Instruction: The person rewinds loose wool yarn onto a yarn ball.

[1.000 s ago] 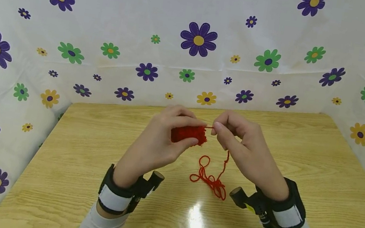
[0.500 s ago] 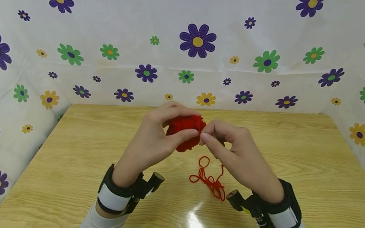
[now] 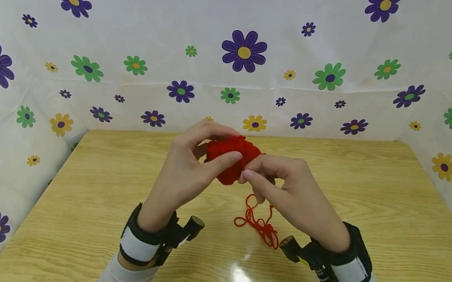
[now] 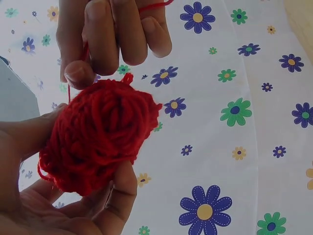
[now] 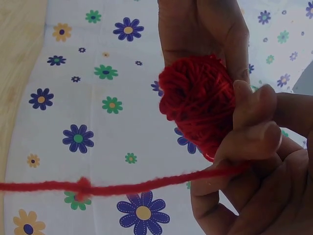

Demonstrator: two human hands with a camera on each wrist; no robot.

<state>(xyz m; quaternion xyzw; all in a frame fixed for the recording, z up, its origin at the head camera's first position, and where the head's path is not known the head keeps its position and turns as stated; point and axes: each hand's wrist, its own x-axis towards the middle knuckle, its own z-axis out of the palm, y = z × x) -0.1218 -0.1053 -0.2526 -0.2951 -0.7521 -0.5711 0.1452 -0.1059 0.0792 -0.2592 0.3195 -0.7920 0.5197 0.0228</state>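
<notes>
A ball of red yarn (image 3: 225, 148) is held above the table by my left hand (image 3: 184, 173), thumb on the near side and fingers around the back. The left wrist view shows the wound ball (image 4: 110, 122) resting between thumb and fingers, with a small loop sticking up. My right hand (image 3: 288, 188) is against the ball's right side, pinching the yarn between thumb and index finger. In the right wrist view, a red strand (image 5: 132, 188) with a small knot runs from the curled fingers out to the left.
Loose coils of red yarn (image 3: 269, 234) lie on the wooden table (image 3: 89, 218) below the hands. A white cloth with printed flowers (image 3: 159, 30) encloses the back and sides. Each wrist wears a black strap (image 3: 142, 240) with a camera.
My right hand has moved left and slightly down to the ball, from pulling a strand straight beside it. The left hand has shifted a little left and turned the ball.
</notes>
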